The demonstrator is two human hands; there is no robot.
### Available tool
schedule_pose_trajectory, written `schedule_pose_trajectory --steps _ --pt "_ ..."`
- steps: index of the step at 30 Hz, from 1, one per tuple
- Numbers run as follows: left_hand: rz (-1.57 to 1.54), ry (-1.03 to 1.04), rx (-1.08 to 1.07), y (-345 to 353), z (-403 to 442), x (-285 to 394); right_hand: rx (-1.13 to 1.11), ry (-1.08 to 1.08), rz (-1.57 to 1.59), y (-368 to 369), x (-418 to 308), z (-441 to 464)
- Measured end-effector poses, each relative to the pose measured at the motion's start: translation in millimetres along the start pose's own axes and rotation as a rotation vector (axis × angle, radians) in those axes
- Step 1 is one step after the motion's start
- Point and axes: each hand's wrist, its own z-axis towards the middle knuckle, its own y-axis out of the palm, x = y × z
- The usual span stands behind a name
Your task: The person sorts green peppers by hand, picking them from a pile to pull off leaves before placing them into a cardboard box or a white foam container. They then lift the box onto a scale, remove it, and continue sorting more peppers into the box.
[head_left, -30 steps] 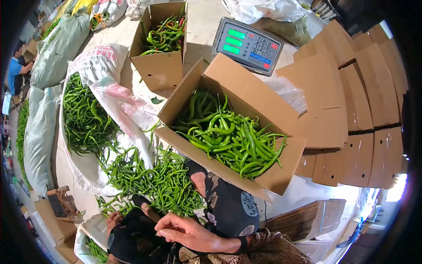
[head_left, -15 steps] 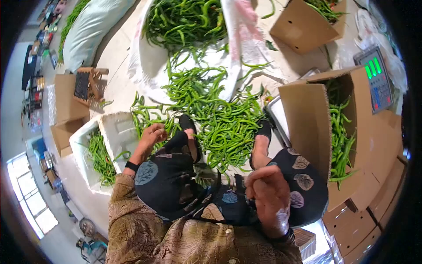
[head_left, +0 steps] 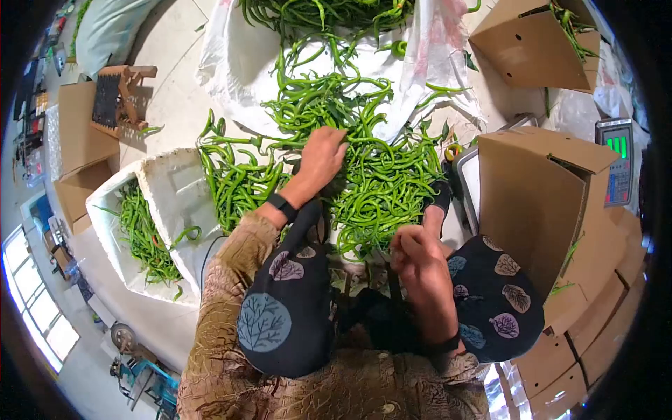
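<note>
Long green chili peppers (head_left: pixel 392 189) lie in a loose pile on the floor between my feet, spreading back onto a white woven sack (head_left: pixel 245 84). My left hand (head_left: pixel 322 159) reaches over the pile's far left side, its fingers bent down together on a pepper; the fingertips are partly hidden. My right hand (head_left: pixel 418 253) hovers at the pile's near right edge, in front of my right knee. Its fingers are curled in, and nothing shows in them. To the left, a white foam box (head_left: pixel 164 210) lies tipped and holds more peppers.
At right, an open cardboard box (head_left: pixel 525 203) stands beside a metal tray (head_left: pixel 467 185) and a digital scale (head_left: pixel 617 161). Another carton (head_left: pixel 532 49) with peppers is at the back right. A small wooden stool (head_left: pixel 119 101) lies at the left, below a stuffed sack (head_left: pixel 112 31).
My left hand has moved from beside the foam box rightward and forward onto the pepper pile. My right hand has shifted slightly forward with its fingers curled. The camera view has shifted.
</note>
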Motion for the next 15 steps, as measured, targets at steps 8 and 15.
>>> schedule_pose_trajectory --steps 8,15 --pt "0.248 0.24 -0.093 36.2 12.9 -4.0 -0.065 -0.027 0.111 -39.4 19.8 42.8" --pt "-0.502 0.407 -0.371 -12.4 -21.5 74.0 0.217 -0.011 0.053 -6.1 19.2 61.3"
